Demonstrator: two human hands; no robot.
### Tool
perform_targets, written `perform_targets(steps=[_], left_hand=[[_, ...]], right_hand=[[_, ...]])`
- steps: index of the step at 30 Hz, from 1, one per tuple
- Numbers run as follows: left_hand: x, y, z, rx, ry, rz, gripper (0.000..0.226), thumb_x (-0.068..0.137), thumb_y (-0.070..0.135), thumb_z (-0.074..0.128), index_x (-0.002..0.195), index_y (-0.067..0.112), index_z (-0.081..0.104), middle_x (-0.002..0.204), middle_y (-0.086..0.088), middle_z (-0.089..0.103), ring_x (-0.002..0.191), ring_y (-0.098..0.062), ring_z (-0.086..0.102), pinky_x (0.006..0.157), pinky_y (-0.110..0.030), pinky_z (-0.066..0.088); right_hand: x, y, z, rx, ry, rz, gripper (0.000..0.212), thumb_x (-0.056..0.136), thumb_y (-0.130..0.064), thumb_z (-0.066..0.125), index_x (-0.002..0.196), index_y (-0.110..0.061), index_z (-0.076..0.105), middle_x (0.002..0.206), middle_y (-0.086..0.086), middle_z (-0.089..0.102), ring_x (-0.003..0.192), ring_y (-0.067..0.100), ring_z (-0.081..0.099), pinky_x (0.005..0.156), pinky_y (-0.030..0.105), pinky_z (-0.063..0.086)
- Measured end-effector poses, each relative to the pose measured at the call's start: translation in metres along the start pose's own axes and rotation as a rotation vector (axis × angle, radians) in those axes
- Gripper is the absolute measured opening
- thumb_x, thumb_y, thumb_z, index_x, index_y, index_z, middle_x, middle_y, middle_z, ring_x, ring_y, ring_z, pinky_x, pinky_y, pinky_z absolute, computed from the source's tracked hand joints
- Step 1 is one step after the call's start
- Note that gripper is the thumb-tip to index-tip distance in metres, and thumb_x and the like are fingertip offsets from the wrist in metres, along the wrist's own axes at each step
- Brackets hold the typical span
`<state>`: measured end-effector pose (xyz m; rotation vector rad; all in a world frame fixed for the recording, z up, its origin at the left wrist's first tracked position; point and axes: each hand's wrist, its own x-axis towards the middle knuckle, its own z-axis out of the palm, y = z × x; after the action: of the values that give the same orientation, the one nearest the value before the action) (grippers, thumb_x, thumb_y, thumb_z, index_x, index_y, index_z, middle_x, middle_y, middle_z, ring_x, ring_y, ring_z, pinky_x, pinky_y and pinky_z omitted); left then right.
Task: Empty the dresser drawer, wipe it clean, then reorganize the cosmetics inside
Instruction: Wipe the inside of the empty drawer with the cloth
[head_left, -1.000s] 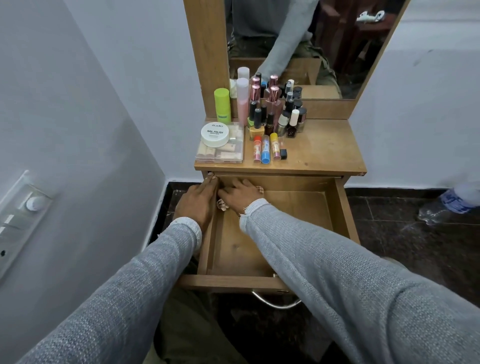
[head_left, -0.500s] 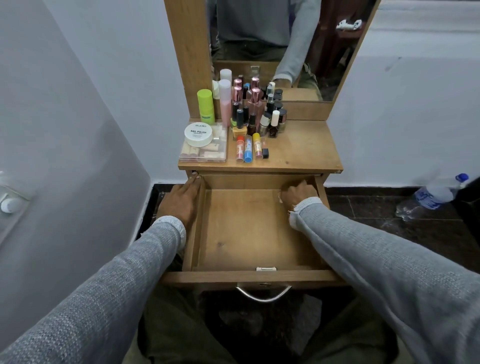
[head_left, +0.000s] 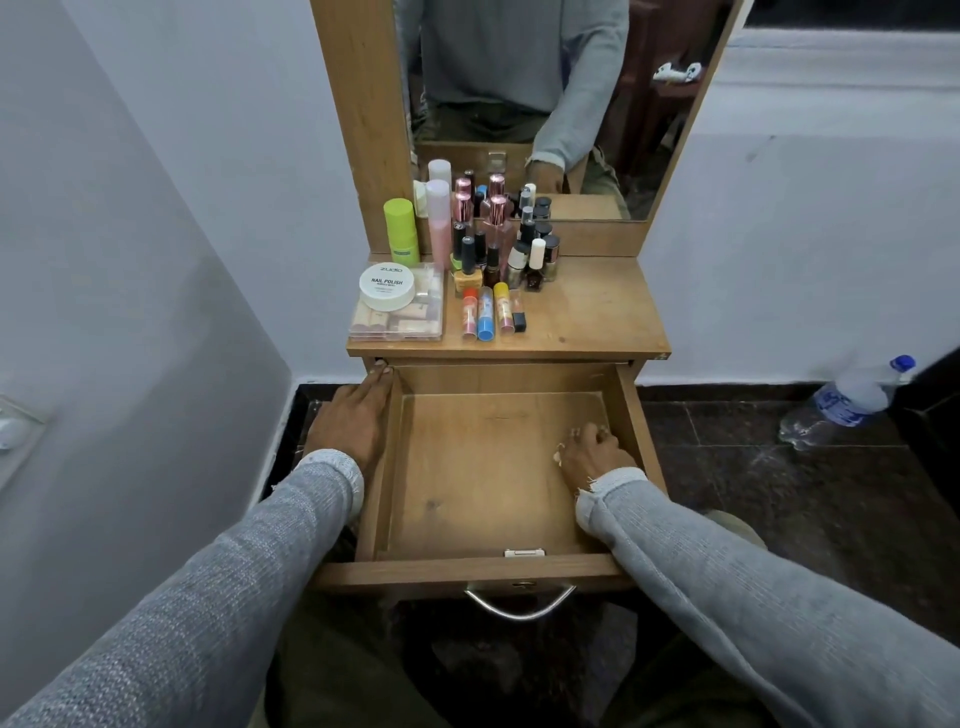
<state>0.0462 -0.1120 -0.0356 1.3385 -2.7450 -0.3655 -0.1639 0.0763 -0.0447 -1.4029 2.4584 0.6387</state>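
Left hand (head_left: 349, 422) flat on drawer (head_left: 470, 569) side; right hand (head_left: 591, 451) clutching cloth (head_left: 560, 453) inside.

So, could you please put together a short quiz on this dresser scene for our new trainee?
1. True or false: the drawer holds no cosmetics.
2. Which hand is inside the drawer? A) left hand B) right hand C) neither
3. Fill in: the white jar rests on a clear ___.

Key:
1. True; its wooden floor is bare and the bottles stand on the dresser top.
2. B; the right hand presses a crumpled cloth near the drawer's right wall, while the left hand lies outside on the left wall.
3. Box, at the top's left front.
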Motion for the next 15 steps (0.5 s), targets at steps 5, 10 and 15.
perform_targets(steps=[5, 10, 15], left_hand=[[0.001, -0.001, 0.0, 0.005, -0.012, 0.004, 0.061, 0.097, 0.003, 0.028, 0.152, 0.026, 0.017, 0.16, 0.011, 0.014, 0.138, -0.024, 0.031, 0.112, -0.043, 0.033], [0.003, -0.001, 0.0, 0.031, -0.029, 0.013, 0.058, 0.098, 0.005, 0.026, 0.152, 0.024, 0.017, 0.16, 0.01, 0.012, 0.139, -0.024, 0.031, 0.111, -0.041, 0.033], [0.001, 0.001, -0.003, 0.051, -0.02, 0.032, 0.06, 0.096, 0.003, 0.028, 0.152, 0.021, 0.017, 0.16, 0.007, 0.012, 0.137, -0.027, 0.032, 0.109, -0.042, 0.035]], right_hand=[[0.002, 0.005, -0.01, 0.25, -0.094, 0.076, 0.041, 0.101, -0.011, 0.032, 0.142, -0.004, 0.032, 0.143, 0.02, 0.026, 0.133, 0.041, 0.031, 0.107, 0.055, 0.034], [0.031, 0.015, -0.031, 0.374, -0.092, 0.1, 0.05, 0.1, -0.021, 0.036, 0.145, -0.003, 0.021, 0.149, 0.019, 0.021, 0.137, 0.04, 0.023, 0.109, 0.059, 0.026], [0.038, 0.014, -0.035, 0.354, -0.058, 0.124, 0.045, 0.101, -0.019, 0.034, 0.142, -0.002, 0.03, 0.146, 0.018, 0.026, 0.136, 0.04, 0.026, 0.107, 0.057, 0.031]])
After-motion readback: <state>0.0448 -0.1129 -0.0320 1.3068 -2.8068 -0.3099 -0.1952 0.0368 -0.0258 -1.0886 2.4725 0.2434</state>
